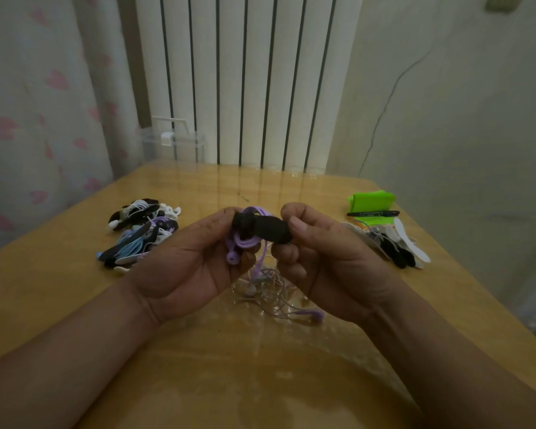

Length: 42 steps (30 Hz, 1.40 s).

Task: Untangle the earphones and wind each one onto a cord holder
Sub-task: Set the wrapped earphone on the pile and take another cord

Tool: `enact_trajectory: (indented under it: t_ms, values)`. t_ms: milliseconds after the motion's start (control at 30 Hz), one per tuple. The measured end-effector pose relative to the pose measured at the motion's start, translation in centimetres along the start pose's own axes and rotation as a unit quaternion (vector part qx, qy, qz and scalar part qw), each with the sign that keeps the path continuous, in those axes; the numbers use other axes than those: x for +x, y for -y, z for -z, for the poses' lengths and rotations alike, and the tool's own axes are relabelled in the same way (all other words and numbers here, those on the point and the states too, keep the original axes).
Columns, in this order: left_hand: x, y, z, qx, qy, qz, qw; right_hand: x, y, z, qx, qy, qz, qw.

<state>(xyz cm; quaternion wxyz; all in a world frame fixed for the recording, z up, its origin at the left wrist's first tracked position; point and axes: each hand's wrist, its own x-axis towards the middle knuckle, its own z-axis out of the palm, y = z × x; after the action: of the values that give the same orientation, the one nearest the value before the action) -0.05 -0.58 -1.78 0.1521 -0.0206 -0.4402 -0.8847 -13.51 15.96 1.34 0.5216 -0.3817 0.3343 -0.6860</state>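
Note:
Above the table's middle I hold a black cord holder [271, 231] with a purple earphone cord [245, 241] coiled around it. My left hand [186, 261] grips the holder's left end and the coil, and one purple earbud hangs by its fingers. My right hand [316, 258] pinches the holder's right end between thumb and fingers. Below the hands a tangle of pale and purple earphones [273, 292] lies on the table.
A pile of wound earphones on holders [140, 233] lies at the left. Spare black and white cord holders [396, 243] lie at the right, behind them a green packet [372, 201] with a black pen [373, 213]. A clear plastic box [174, 145] stands at the back left.

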Motion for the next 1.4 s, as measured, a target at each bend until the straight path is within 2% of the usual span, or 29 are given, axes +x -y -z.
enact_trajectory:
  t_ms: [67, 200, 367, 567, 733, 800, 867, 900, 967, 1000, 1033, 1067, 1200, 1300, 1400]
  values:
    - [0.1, -0.1, 0.5, -0.01, -0.004, 0.001, 1.0, 0.2, 0.0, 0.4, -0.024, -0.015, 0.016, 0.999]
    - [0.5, 0.0, 1.3, 0.003, 0.031, 0.007, 1.0, 0.7, -0.3, 0.6, -0.153, -0.098, 0.094, 0.979]
    - [1.1, 0.9, 0.2, -0.064, -0.012, -0.008, 0.998, 1.1, -0.7, 0.1, -0.159, -0.156, 0.15, 0.963]
    - [1.2, 1.3, -0.5, -0.089, -0.03, -0.014, 0.995, 1.7, -0.9, 0.1, -0.151, -0.168, 0.145, 0.963]
    - [0.5, 0.8, -0.8, -0.073, -0.057, 0.007, 0.996, 1.8, -0.5, 0.2, -0.076, -0.158, 0.062, 0.983]
    - [0.5, 0.7, -0.7, -0.053, -0.066, 0.005, 0.996, 1.8, -0.6, 0.4, -0.077, -0.177, 0.06, 0.979]
    - [0.8, 1.0, -1.1, -0.027, -0.09, -0.017, 0.995, 1.9, -0.9, 0.6, -0.14, -0.229, 0.075, 0.96]
    - [1.0, 1.2, -1.5, -0.004, -0.112, -0.037, 0.993, 1.9, -1.1, 0.5, -0.206, -0.265, 0.081, 0.938]
    - [1.3, 1.7, -2.1, 0.055, -0.159, -0.083, 0.982, 1.9, -1.6, 0.5, -0.35, -0.331, 0.086, 0.872]
    - [1.4, 1.8, -2.3, 0.086, -0.174, -0.1, 0.976, 1.9, -1.8, 0.4, -0.392, -0.348, 0.091, 0.847]
    - [1.5, 2.0, -2.4, 0.114, -0.183, -0.111, 0.97, 1.8, -1.9, 0.4, -0.404, -0.354, 0.09, 0.838]
    - [1.5, 1.9, -2.3, 0.134, -0.188, -0.119, 0.966, 1.8, -1.8, 0.3, -0.392, -0.355, 0.084, 0.845]
    - [1.4, 1.1, -2.1, 0.108, -0.207, -0.121, 0.965, 1.5, -0.8, 0.9, -0.196, -0.29, 0.061, 0.935]
    - [1.3, 0.9, -2.3, 0.059, -0.204, -0.129, 0.969, 1.6, -1.3, 1.2, -0.209, -0.296, 0.073, 0.929]
    - [1.3, 0.9, -2.3, 0.054, -0.196, -0.128, 0.971, 1.8, -2.8, 0.5, -0.249, -0.243, 0.057, 0.936]
